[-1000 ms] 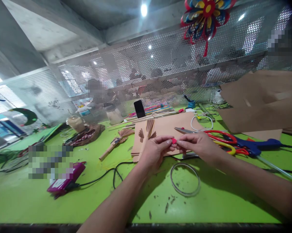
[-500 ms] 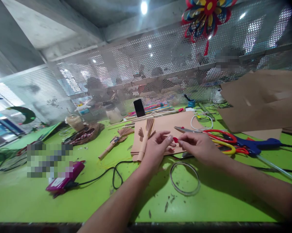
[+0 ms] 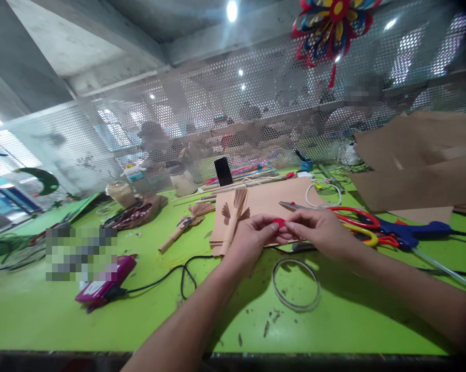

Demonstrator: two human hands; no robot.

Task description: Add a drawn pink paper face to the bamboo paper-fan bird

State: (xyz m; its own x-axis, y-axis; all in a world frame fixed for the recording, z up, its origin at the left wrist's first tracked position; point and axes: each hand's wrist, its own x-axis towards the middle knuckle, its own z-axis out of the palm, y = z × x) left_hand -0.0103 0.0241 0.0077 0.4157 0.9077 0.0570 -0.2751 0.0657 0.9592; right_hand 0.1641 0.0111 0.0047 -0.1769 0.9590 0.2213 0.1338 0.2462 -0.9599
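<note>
My left hand (image 3: 252,238) and my right hand (image 3: 320,231) meet above the green table (image 3: 333,315), fingers pinched together on a small red piece (image 3: 279,222). The piece sits between both sets of fingertips. Just behind them lies a stack of tan paper sheets (image 3: 267,204) with a folded paper fan stick (image 3: 233,217) on it. A thin wire ring (image 3: 296,283) lies flat on the table right below my hands.
Red-handled scissors (image 3: 349,217) and a blue glue gun (image 3: 411,232) lie at the right. Brown cardboard (image 3: 422,165) leans at the far right. A pink device (image 3: 104,284) with a black cable (image 3: 170,276) lies at the left. A phone (image 3: 222,172) stands against the perforated screen.
My left fingers opened briefly and closed again on the red piece, which now shows a broader, flatter face. Both hands stayed in place.
</note>
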